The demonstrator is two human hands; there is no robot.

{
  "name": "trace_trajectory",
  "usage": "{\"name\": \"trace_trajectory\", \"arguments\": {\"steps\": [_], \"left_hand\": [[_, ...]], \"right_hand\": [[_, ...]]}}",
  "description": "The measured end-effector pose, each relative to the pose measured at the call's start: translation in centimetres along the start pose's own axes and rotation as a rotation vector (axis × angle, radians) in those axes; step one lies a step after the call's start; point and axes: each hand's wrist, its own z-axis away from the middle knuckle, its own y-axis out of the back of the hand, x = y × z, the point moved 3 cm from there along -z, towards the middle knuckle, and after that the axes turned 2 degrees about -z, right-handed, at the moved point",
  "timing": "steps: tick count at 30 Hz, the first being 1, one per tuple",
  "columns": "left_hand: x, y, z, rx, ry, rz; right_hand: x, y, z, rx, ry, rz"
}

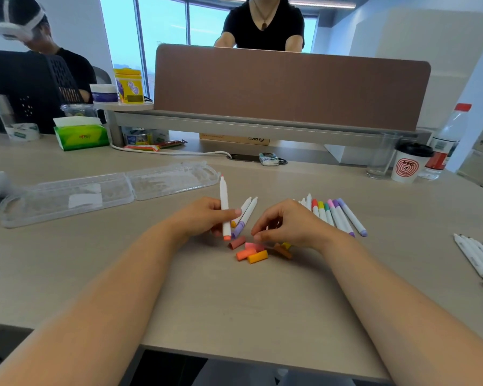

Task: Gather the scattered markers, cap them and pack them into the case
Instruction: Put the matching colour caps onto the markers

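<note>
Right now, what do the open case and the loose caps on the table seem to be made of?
The case: clear, glossy plastic, probably rigid; the table shows through it. The loose caps: probably opaque coloured plastic, with a smooth, rather dull finish.

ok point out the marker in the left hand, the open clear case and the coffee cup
marker (223,195): head view, upper part of the white barrel
case (115,190): head view, bare floor of its left half
coffee cup (406,168): head view, side wall at the red logo
</note>
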Motion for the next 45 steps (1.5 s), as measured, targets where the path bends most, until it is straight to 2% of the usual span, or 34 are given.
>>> {"name": "trace_trajectory", "arguments": {"steps": [4,8,12,15,19,22,24,34,39,45], "left_hand": [[0.1,0.0,-0.1,0.079,-0.001,-0.043],[0.3,0.0,0.1,0.123,-0.011,-0.15],[0.4,-0.2,0.0,0.124,-0.011,-0.239],[0.1,-0.2,-0.4,0.125,-0.015,-0.238],[-0.3,0.1,-0.7,0.165,-0.062,-0.08],[-0.3,0.1,-0.9,0.184,-0.137,-0.22],[-0.1,0.0,-0.9,0.211,-0.204,-0.342],[1.5,-0.4,0.1,0.285,-0.32,-0.622],[1.3,-0.6,-0.3,0.269,-0.303,-0.741],[1.3,-0.8,-0.4,0.248,-0.276,-0.755]], "right_hand": [[-0.7,-1.2,0.0,-0.083,0.038,-0.041],[-0.7,-2.1,-0.7,-0.137,0.018,0.047],[-0.8,-2.3,-0.9,-0.122,0.014,0.246],[-0.5,-2.1,-1.0,-0.085,0.004,0.298],[0.4,0.3,-0.5,0.1,0.0,0.051],[1.2,1.6,0.2,0.169,-0.012,-0.171],[1.5,1.8,0.4,0.183,-0.011,-0.238],[2.4,2.6,0.5,0.304,0.032,-0.358],[3.1,3.1,0.6,0.448,0.019,-0.495],[2.6,3.0,0.6,0.451,0.017,-0.405]]}}
